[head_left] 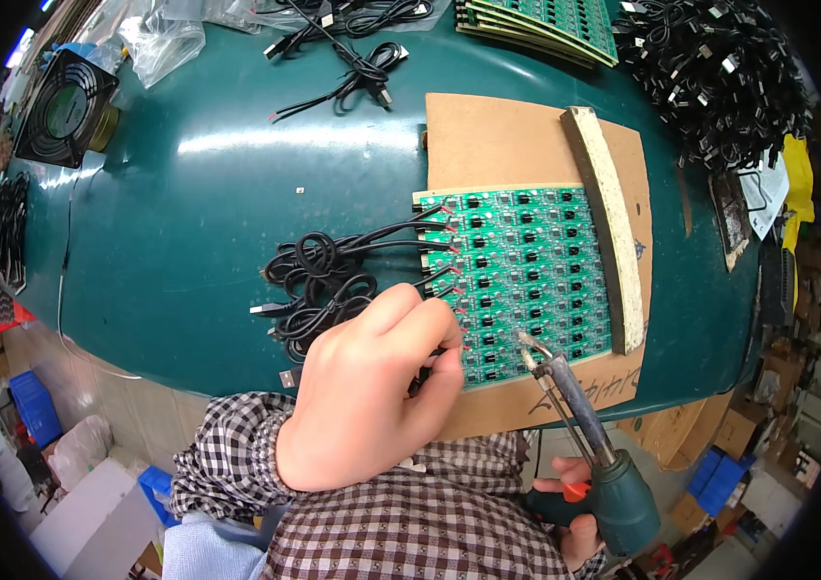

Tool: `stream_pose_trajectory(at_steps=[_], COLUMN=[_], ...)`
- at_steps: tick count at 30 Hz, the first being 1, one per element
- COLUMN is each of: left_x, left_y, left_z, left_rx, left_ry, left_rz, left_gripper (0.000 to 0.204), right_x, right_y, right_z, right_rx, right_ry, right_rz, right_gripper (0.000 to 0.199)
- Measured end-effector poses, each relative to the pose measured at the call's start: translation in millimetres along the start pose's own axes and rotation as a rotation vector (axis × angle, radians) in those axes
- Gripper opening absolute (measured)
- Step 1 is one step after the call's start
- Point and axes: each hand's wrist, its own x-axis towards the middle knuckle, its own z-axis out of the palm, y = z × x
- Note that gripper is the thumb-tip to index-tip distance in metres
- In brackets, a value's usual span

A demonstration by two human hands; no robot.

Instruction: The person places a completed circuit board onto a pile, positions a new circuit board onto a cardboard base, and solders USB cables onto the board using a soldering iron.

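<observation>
A green panel of small circuit boards (505, 286) lies on a sheet of brown cardboard (497, 140). Black USB cables (318, 280) run to its left edge, where their red wire ends meet several boards. At the panel's lower left corner, my left hand (372, 387) is closed in a pinch. Something dark, seemingly a cable end, shows between its fingers; the fingertips are mostly hidden. My right hand (571, 471) grips a dark green soldering gun (620, 505) with a red trigger. Its tip stands over the panel's lower part, right of my left hand; contact cannot be made out.
A pale, speckled bar (607, 232) lies along the panel's right edge. More panels (546, 29) are stacked at the back, beside a big heap of black cables (720, 77). Loose cables (357, 72) lie at the back middle. A black fan (67, 108) stands far left.
</observation>
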Motion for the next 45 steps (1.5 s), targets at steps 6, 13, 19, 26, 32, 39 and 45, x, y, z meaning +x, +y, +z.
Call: stream_pose_trajectory(at_steps=[6,13,19,26,32,39,45], left_x=[-4.2,-3.0,-1.5,-0.3,1.0,1.6,1.6], left_y=[4.2,4.7,4.7,5.2,4.1,4.3,4.4], left_z=[2.6,6.1,3.9,1.9,-0.1,-1.7,-1.4], left_rx=[0.057,0.083,0.072,0.069,0.056,0.039,0.039], left_ry=[0.029,0.039,0.024,0.009,-0.008,-0.030,-0.028], left_rz=[-0.009,-0.014,-0.019,-0.026,-0.035,-0.042,-0.043], left_gripper=[0.012,0.012,0.012,0.013,0.013,0.013,0.014], right_x=[-18.1,-15.3,-7.4,-3.7,-5.3,-7.1,-6.9], right_y=[36.1,33.0,28.0,25.2,27.4,28.1,31.8], right_z=[-26.0,-15.7,-21.6,-21.8,-19.6,-17.5,-22.9], right_rx=[0.026,0.094,-0.009,-0.044,-0.001,0.014,0.016], right_ry=[0.051,0.100,0.037,-0.037,-0.025,0.012,-0.031], right_rz=[0.015,0.016,-0.019,0.019,0.019,0.022,0.038], right_gripper=[0.074,0.079,0.083,0.079,0.080,0.080,0.075])
